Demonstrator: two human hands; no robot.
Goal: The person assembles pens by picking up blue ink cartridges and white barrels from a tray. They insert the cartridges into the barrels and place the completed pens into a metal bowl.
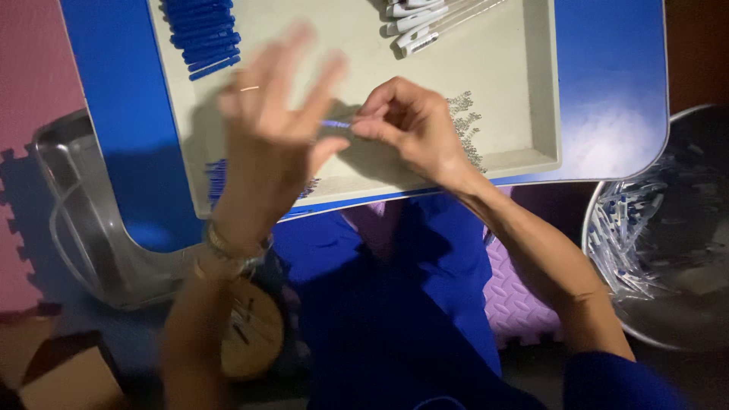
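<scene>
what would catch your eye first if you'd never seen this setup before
The two hands meeting at the middle: the right hand pinches a thin blue piece while the left hand, fingers spread and blurred, touches its other end. Beneath them a beige tray sits on a blue table, with blue caps stacked at its top left and clear pen barrels at top centre. A metal bowl of finished pens stands at the right.

the left hand (269, 144) is spread open, blurred, over the grey tray (524, 114). the right hand (414, 125) pinches a thin blue refill (334, 124) at its 9 o'clock. blue refills (203, 34) lie at the tray's 11 o'clock, clear pens (425, 23) at 1 o'clock, small springs (467, 125) at 4 o'clock.
</scene>
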